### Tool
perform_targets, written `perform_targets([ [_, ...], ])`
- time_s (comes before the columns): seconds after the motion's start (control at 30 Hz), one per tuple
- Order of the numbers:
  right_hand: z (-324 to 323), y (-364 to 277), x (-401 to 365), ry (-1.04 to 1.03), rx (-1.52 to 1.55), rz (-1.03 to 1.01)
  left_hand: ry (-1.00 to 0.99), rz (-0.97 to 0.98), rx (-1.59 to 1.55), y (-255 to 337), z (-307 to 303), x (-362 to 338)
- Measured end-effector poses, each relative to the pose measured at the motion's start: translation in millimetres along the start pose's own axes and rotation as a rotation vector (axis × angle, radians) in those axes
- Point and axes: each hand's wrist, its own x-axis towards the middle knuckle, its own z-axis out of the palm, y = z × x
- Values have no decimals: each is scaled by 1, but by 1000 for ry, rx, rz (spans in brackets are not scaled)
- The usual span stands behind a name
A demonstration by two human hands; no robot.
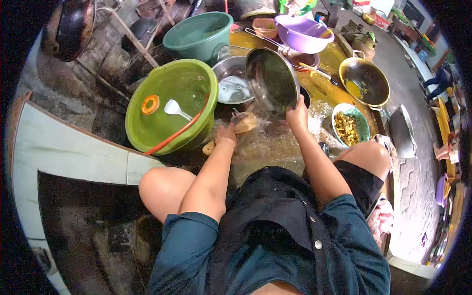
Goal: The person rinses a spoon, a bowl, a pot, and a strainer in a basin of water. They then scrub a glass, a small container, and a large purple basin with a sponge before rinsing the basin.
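My right hand [297, 118] grips the lower rim of a shiny metal bowl [273, 81], which is tipped up on its side. My left hand [226, 135] is closed at a crumpled clear plastic bag [253, 122] low between the basins, a tan piece showing beside the fingers. I cannot tell what else that hand holds. A rounded tan end [208, 147] pokes out below the wrist. Behind the tilted bowl sits another metal basin [232, 88] with whitish content. To the left, a lime-green basin [169, 73] of water holds a white spatula [176, 108] and an orange ring-shaped thing [150, 104].
A bowl of yellow-brown food [346, 128] stands by my right knee. Beyond it are a blackened wok [364, 81] and a large metal pot [402, 132]. A teal tub [196, 34] and purple basin [302, 33] stand farther back. A tiled ledge [83, 142] borders the left.
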Motion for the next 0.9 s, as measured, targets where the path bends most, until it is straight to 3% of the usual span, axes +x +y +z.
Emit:
perform_targets([
  [0.03,4,-3,-1,75,-41,-173,33,-20,32,-6,8,-1],
  [0.07,10,-8,-1,64,-43,-179,34,-31,25,-15,14,1],
  [0.13,23,-23,0,15,50,-180,-176,-34,162,-31,30,11],
  [0.2,42,-36,1,-26,55,-234,-168,2,238,-35,38,10],
  [0.27,67,-45,1,-37,93,-333,-24,-50,-95,-31,28,-6],
  [0.3,67,-68,-10,-63,19,-390,5,66,-161,-32,24,-12],
  [0.33,77,-75,-10,-70,-21,-416,16,55,-180,-36,48,5],
  [0.4,101,-85,0,-185,189,-290,143,337,-557,-41,106,64],
  [0.43,113,-90,5,-130,204,-387,164,322,-568,-32,78,58],
  [0.47,122,-95,8,-74,221,-478,-65,224,-891,-17,26,37],
  [0.5,113,-121,-5,-174,365,-296,-307,126,-1205,-8,-13,26],
  [0.53,118,-130,-5,-178,360,-307,-299,130,-1215,-12,-31,32],
  [0.6,123,-141,0,16,420,-597,-225,230,-1513,-23,-62,48],
  [0.67,143,-135,5,-38,486,-399,-158,307,-1981,-48,-96,47],
  [0.7,145,-147,-6,34,374,-295,-22,359,-1924,-65,-101,52],
  [0.73,156,-147,-7,117,391,-454,90,324,-1798,-83,-107,63],
  [0.77,157,-150,-5,-114,489,-395,86,245,-1970,-100,-107,63],
  [0.83,195,-135,-3,95,264,-608,265,201,-2085,-146,-81,107],
  [0.87,189,-145,-11,-144,394,-504,295,200,-2103,-159,-72,122],
  [0.9,198,-143,-14,-211,286,-411,326,199,-2120,-171,-64,135],
])
